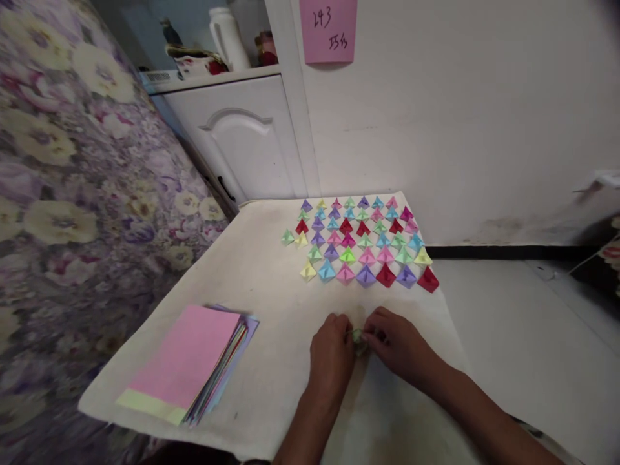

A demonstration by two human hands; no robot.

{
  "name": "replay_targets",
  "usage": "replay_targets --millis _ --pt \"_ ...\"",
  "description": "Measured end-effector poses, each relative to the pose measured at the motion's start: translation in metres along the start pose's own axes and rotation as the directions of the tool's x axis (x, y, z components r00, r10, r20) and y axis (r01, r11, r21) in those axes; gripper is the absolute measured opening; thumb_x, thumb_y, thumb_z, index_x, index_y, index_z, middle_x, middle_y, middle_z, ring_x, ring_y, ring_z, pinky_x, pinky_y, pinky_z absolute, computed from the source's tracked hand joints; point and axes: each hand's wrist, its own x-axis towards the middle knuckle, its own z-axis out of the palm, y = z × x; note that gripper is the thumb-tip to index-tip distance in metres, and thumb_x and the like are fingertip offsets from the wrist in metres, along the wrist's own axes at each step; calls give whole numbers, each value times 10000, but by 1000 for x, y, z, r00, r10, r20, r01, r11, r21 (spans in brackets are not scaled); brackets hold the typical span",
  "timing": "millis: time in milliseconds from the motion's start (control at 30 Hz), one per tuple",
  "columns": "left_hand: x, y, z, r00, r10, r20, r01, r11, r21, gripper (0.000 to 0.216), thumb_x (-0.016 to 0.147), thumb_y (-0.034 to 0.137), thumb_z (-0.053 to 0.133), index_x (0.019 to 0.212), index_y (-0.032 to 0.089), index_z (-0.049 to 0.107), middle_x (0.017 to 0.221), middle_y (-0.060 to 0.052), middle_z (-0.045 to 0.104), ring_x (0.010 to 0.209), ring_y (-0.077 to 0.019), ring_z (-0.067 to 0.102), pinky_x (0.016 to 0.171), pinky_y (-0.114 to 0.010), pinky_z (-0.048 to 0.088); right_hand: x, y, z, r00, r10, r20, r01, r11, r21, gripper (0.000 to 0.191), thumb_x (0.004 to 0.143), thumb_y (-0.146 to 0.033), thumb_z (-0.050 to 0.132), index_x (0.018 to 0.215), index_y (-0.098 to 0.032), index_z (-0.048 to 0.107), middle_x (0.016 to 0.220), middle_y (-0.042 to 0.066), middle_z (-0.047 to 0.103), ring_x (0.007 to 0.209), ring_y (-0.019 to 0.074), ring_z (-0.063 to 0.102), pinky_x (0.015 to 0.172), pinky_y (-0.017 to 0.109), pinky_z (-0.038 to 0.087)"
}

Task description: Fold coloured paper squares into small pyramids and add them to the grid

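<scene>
My left hand (pixel 332 352) and my right hand (pixel 394 342) meet over the near middle of a small table covered in a white cloth (pixel 261 271). Both hands are closed, pinching a small pale green folded paper piece (pixel 357 336) between their fingertips; most of it is hidden by the fingers. Beyond the hands lie several rows of small folded paper shapes (pixel 361 242) in red, pink, purple, blue, green and yellow. A stack of coloured paper sheets (pixel 188 361) with a pink sheet on top rests at the table's near left.
A floral-patterned bed cover (pixel 72 194) runs along the left. A white cabinet (pixel 242 142) stands behind the table, with a white jug (pixel 227 39) and bowl on top. A pink note (pixel 328 29) hangs on the white wall. Pale floor lies to the right.
</scene>
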Motion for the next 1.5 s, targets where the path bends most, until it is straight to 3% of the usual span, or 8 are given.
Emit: replay_targets --millis 167,500,1100,1500 --pt "0 1 -2 1000 -18 10 18 1000 -10 118 733 109 447 686 201 502 746 -2 546 674 -133 501 575 -232 299 17 -9 6 987 159 -36 -162 977 -141 86 733 -190 538 809 -213 570 782 -8 594 697 133 529 592 229 307" --pt "-7 3 -7 1000 -8 11 8 1000 -14 135 749 104 428 709 197 517 784 -16 555 717 -149 515 596 -243 312 28 -9 13 992 119 52 -108 978 -177 119 676 -133 543 701 -219 623 748 -6 598 678 132 518 563 230 266" --pt "-11 2 -14 999 -37 -8 36 999 -25 166 723 76 425 666 184 537 719 -15 556 677 -142 515 574 -231 310 27 -9 13 992 110 64 -99 983 -152 122 711 -119 521 686 -198 610 713 -5 575 651 116 507 555 223 259" --pt "-15 3 -18 1000 -21 -15 20 999 -45 202 742 78 398 715 196 561 746 -17 572 704 -148 527 603 -239 322 28 -6 17 994 35 100 -27 996 -85 52 689 -145 614 689 -196 608 763 -28 543 696 101 500 583 209 278"
